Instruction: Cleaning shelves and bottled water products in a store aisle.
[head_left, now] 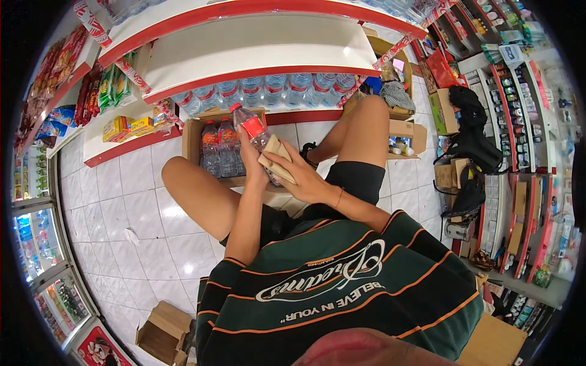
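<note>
My left hand [253, 158] is closed around the side of a clear plastic bottle [262, 133] with a red cap and red label, tilted with its cap away from me. Pressed against the bottle's lower part is a folded beige cloth [278, 160], gripped by my right hand [304, 176]. The bottle's base is mostly hidden by the cloth and hand. Just beyond, between my knees, an open cardboard box [191, 145] holds several similar bottles [219, 153] standing upright.
Past the box, a white shelf [261, 50] with red edging stands over rows of water bottles [274, 89]. Small yellow packs [116, 129] sit on the low shelf at left. An open carton [419, 137] lies right of my leg; another empty carton [167, 325] is on the tiles behind left.
</note>
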Motion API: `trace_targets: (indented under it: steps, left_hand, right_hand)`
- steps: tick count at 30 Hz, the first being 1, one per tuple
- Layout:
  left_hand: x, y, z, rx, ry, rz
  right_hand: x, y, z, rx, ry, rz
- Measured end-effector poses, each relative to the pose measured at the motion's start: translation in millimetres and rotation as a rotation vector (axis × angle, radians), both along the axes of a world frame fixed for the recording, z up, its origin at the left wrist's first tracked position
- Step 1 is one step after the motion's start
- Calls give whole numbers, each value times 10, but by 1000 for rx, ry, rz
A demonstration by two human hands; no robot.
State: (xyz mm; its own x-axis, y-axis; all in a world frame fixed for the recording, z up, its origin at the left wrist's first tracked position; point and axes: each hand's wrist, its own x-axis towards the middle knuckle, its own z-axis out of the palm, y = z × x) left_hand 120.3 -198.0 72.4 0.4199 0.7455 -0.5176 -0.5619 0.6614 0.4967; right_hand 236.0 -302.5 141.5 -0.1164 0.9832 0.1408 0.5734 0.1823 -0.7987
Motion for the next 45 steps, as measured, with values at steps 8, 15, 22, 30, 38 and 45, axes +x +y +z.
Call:
trace_targets:
  steps: [8, 15, 22, 30, 38, 45]
  left_hand:
    - [159, -313, 218, 41, 229, 37]
    - [-168, -211, 138, -17, 162, 64]
    - [118, -392, 147, 39, 87, -125]
    - [-148, -82, 183, -44, -71, -16]
    - [68, -329, 292, 62, 72, 25]
    - [-114, -86, 149, 17, 83, 128]
  right_hand:
    - [40, 756, -69, 107, 186, -246]
    - [-16, 184, -32, 113, -122, 87]
    - [102, 296, 38, 98, -79, -163]
    - [-42, 153, 117, 40, -113, 83]
    - [-52, 383, -7, 79, 129, -197]
    - [-96, 236, 131, -10, 118, 5]
